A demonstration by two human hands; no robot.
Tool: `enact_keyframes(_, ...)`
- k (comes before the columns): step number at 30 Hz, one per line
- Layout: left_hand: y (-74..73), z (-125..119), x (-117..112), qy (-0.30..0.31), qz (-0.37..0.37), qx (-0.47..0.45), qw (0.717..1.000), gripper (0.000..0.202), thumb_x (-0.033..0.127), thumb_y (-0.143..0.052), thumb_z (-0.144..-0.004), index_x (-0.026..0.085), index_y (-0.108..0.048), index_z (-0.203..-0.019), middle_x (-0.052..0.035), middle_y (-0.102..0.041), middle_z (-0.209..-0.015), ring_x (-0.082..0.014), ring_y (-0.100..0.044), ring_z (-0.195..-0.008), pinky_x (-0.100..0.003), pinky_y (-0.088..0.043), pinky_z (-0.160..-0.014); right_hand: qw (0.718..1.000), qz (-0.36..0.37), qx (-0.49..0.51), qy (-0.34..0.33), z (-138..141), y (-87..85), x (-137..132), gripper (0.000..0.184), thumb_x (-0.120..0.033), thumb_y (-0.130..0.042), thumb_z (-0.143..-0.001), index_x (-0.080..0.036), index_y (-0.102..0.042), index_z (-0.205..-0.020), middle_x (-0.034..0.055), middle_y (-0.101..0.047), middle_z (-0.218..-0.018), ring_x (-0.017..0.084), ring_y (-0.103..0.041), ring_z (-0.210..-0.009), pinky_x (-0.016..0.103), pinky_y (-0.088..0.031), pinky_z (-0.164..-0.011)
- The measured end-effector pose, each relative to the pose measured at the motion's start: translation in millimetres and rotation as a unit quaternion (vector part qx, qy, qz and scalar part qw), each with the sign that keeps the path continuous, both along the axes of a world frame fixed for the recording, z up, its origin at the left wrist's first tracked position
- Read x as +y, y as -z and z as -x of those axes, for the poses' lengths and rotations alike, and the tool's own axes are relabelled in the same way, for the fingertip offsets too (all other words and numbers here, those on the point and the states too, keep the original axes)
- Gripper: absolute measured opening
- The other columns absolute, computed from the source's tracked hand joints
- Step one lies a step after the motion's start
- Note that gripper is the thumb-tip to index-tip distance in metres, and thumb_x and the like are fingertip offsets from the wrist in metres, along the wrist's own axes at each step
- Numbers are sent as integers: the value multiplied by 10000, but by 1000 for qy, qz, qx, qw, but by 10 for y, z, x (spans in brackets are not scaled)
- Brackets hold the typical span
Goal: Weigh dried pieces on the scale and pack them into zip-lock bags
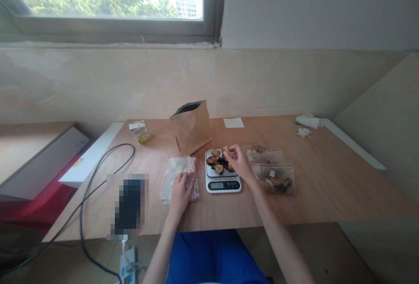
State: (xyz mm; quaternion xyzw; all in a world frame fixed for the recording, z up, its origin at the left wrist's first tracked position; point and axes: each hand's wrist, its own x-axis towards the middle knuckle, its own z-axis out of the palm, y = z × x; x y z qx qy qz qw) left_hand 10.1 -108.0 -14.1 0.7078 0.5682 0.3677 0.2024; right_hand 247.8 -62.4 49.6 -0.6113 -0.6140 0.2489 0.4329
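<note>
A white digital kitchen scale [224,191] carries several dark-edged, tan dried slices [218,169] on its square platform. Above the platform's far right corner, my right hand [240,161] pinches a tan dried slice [225,149] between thumb and fingertips. To the left of the scale, my left hand [181,190] lies with fingers apart on a pile of clear zip bags [169,179]. Just behind these stands an open brown paper pouch [193,126]; its contents are hidden. Right of the scale lie several filled zip bags [276,179] with similar dark pieces inside, partly behind my right forearm.
A small carton [140,132] stands at the back left. White paper [233,122] lies near the wall, and crumpled tissue [304,133] at the far right. A blurred-out dark device [129,205] and a looping black cable [81,214] occupy the left side.
</note>
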Motion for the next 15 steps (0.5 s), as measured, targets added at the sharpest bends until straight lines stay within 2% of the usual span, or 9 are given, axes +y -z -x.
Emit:
enact_keyframes(4, -40, -22, -51, -18, -38, 6, 999, 239, 280, -436, -869, 185, -567, -1045, -100, -584, -1027, -226, -554, -992, -388, -448, -862, 999, 24, -17, -15, 95, -129, -40, 281, -510, -456, -834, -236, -510, -866, 26, -657, -851, 188, -638, -786, 285, -478, -678)
enact_keyframes(8, -75, -61, -121, -70, -88, 76, 991, 249, 278, -435, -875, 209, -577, -1067, -105, -578, -1075, -242, -545, -1001, -403, -421, -862, 999, 10, 11, -31, 54, -63, 14, 286, -483, -424, -865, -241, -565, -922, 36, -680, -911, 196, -639, -868, 305, -486, -754)
enact_keyframes(10, -90, -72, -123, -63, -66, 125, 988, 239, 255, -421, -877, 213, -600, -1030, -97, -600, -1026, -248, -559, -949, -400, -423, -818, 999, -5, 37, -33, 14, 2, 35, 299, -471, -467, -846, -225, -582, -969, 51, -680, -965, 204, -636, -901, 326, -489, -796)
enact_keyframes(12, -138, -77, -99, -29, -25, 158, 987, 226, 222, -407, -874, 209, -616, -958, -84, -622, -955, -246, -575, -891, -387, -429, -771, 997, -17, 71, -35, -17, 35, 31, 327, -462, -510, -823, -198, -593, -997, 74, -675, -1006, 209, -634, -919, 341, -491, -822)
enact_keyframes(15, -329, -77, -29, -12, -9, 144, 989, 198, 219, -413, -866, 214, -608, -901, -64, -626, -902, -229, -588, -835, -367, -434, -746, 993, -25, 117, -23, -52, 10, 0, 365, -466, -547, -795, -168, -602, -998, 98, -676, -999, 212, -639, -896, 350, -500, -823)
